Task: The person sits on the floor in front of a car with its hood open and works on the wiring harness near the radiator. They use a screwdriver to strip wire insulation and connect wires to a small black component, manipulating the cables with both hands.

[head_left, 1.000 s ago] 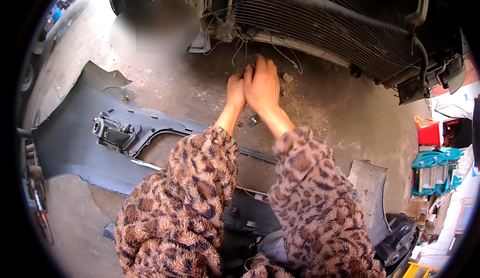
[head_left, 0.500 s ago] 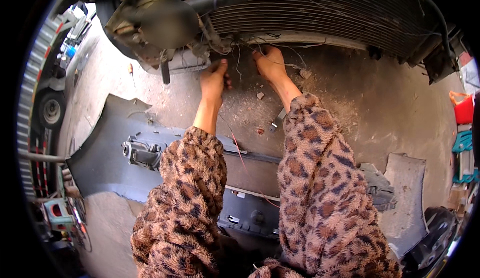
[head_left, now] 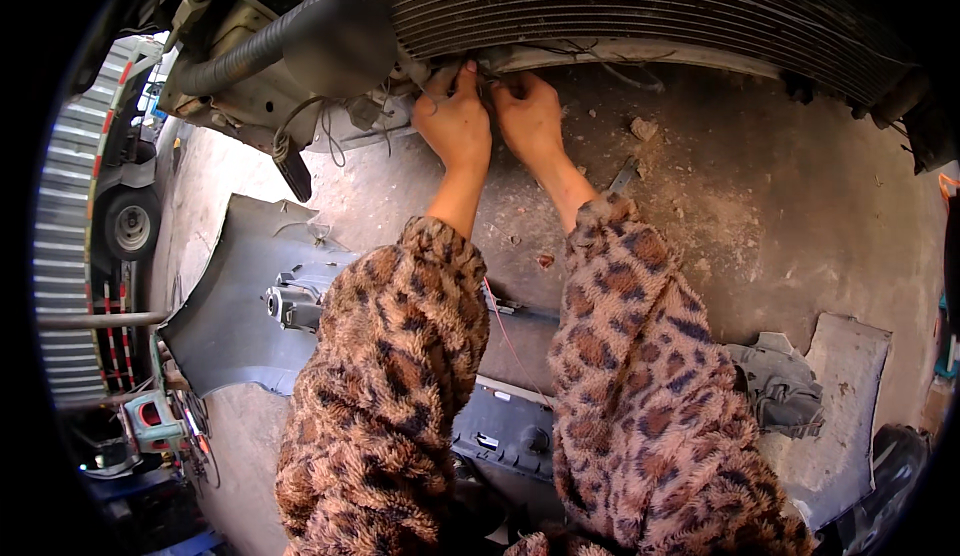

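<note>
Both my hands are raised to the lower edge of a finned radiator point(head_left: 640, 16) at the front of a vehicle. My left hand point(head_left: 455, 126) is closed, thumb and fingers pinched around thin dark wires point(head_left: 486, 74). Close beside it, my right hand point(head_left: 530, 121) pinches at the same wires, its fingers curled. The fingertips partly hide what they grip. More loose wires point(head_left: 625, 66) trail along the radiator's lower rail to the right. A thin red wire point(head_left: 505, 326) hangs below, between my leopard-patterned sleeves.
A detached bumper cover point(head_left: 240, 286) with a lamp unit point(head_left: 292, 304) lies on the floor below my arms, its right end point(head_left: 845, 396) beyond my right sleeve. A corrugated hose point(head_left: 270, 46) crosses above left. Stone bits point(head_left: 643, 129) and a flat metal piece point(head_left: 624, 173) lie on the concrete.
My left hand has moved up and right to the wires, close to my right hand. My right hand has shifted slightly left and up. The view has shifted too.
</note>
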### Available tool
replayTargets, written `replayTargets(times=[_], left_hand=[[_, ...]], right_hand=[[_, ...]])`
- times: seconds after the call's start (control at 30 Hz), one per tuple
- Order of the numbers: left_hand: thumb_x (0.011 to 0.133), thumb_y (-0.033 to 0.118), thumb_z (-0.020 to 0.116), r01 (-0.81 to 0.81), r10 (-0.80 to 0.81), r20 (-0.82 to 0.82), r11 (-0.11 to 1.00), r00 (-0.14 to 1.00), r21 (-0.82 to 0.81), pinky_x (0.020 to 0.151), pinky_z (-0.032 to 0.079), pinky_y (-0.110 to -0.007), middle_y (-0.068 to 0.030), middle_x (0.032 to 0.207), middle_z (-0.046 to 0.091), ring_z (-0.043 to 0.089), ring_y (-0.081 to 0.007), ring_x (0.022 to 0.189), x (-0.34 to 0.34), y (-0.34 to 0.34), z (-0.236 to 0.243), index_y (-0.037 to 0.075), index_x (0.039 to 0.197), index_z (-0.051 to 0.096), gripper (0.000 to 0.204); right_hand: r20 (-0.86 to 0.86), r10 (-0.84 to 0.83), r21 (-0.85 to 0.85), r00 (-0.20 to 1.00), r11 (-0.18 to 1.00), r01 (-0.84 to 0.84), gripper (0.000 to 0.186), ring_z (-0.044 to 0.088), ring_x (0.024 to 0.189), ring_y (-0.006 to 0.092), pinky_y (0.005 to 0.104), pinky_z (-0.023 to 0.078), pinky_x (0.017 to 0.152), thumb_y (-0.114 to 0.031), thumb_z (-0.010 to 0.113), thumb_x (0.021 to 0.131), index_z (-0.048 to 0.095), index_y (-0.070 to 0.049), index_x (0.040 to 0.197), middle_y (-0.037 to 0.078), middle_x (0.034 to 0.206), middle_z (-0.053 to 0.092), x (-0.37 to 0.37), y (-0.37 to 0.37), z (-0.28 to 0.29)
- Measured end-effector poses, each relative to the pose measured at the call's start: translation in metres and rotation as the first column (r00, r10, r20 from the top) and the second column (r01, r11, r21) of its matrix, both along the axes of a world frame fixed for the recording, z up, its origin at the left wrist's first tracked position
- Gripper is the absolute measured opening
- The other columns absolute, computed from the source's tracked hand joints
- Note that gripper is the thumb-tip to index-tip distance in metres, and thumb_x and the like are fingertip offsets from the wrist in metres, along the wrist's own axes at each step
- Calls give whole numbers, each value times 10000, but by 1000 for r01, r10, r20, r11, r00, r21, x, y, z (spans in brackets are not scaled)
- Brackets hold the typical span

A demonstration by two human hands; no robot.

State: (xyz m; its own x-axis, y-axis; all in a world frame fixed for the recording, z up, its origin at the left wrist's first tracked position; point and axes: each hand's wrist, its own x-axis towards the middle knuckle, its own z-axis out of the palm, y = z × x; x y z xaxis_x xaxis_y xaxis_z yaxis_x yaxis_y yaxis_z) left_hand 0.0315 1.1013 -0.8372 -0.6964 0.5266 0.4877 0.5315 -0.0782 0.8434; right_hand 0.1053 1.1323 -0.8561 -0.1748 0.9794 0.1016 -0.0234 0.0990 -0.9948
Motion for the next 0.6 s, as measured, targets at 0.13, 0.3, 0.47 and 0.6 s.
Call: replayTargets(times=[0.13, 0.3, 0.47, 0.6], left_hand=[[827, 223, 632, -253, 205, -317, 960, 926, -118, 574, 463, -327, -136, 734, 668, 612, -244, 587, 8, 18, 5, 51, 893, 702, 197], [835, 286, 606, -342, 245, -434, 926, 867, -161, 664, 483, -365, -155, 803, 666, 639, -335, 730, 15, 12, 1, 120, 968, 697, 230], [850, 286, 562, -330, 139, -512, 894, 848, -305, 694, 488, -407, -172, 818, 662, 637, -352, 782, 12, -4, -1, 131, 1057, 663, 278], [857, 255, 519, -287, 52, -519, 878, 853, -384, 678, 500, -429, -168, 823, 665, 641, -355, 767, 14, 2, 1, 137, 1057, 658, 271]], right_hand=[[10, -110, 90, 994, 990, 109, 272, 610, 864, 420, 441, 484, 752, -193, 562, 788, 628, 37, 917, 254, 864, 637, 3, 11, -5], [245, -136, 168, 960, 981, 96, 243, 599, 802, 446, 495, 479, 726, -205, 552, 793, 616, 1, 906, 250, 806, 633, 22, 14, -11], [324, -50, 176, 945, 984, -8, 217, 606, 771, 435, 499, 478, 705, -211, 555, 797, 611, -20, 885, 240, 778, 631, 28, 3, 0], [343, -34, 227, 939, 973, -47, 204, 605, 809, 408, 457, 482, 698, -212, 583, 782, 619, -39, 884, 207, 830, 639, 39, 7, 3]])
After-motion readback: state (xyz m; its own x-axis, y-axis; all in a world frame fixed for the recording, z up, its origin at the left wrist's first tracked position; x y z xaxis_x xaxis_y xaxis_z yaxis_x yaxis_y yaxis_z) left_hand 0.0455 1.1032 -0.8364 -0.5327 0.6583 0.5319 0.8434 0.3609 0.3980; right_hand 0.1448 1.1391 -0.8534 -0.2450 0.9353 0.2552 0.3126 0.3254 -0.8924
